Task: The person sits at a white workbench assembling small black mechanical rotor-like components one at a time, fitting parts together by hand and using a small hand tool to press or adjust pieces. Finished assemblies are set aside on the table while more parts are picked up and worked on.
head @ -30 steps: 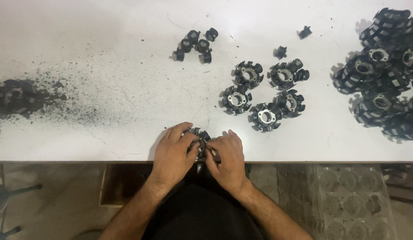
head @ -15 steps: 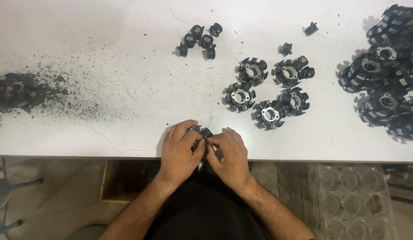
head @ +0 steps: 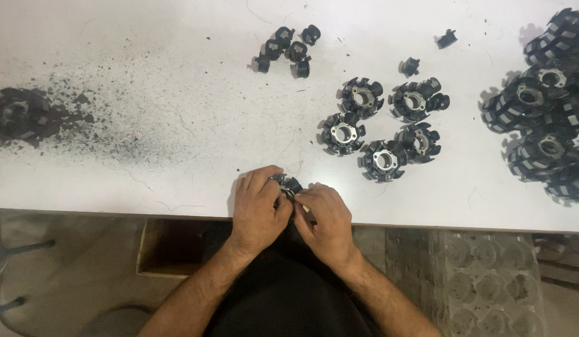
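Observation:
Both my hands meet at the near edge of a white table (head: 146, 137). My left hand (head: 257, 209) and my right hand (head: 327, 221) together grip a small black round slotted part (head: 288, 185) with a metal centre; my fingers hide most of it. Several similar black slotted rings (head: 381, 122) lie in a loose group on the table, beyond and to the right of my hands.
Small black clip pieces (head: 288, 50) lie at the far middle, two more (head: 426, 53) further right. A heap of larger black rings (head: 545, 106) fills the right side. Dark grit (head: 90, 118) and a dark part (head: 18, 112) cover the left. A wooden box (head: 171, 246) sits below the table edge.
My hands stay together on the part with only slight finger shifts. The view has drifted a little, so the table contents sit slightly higher and further right in the earlier frame.

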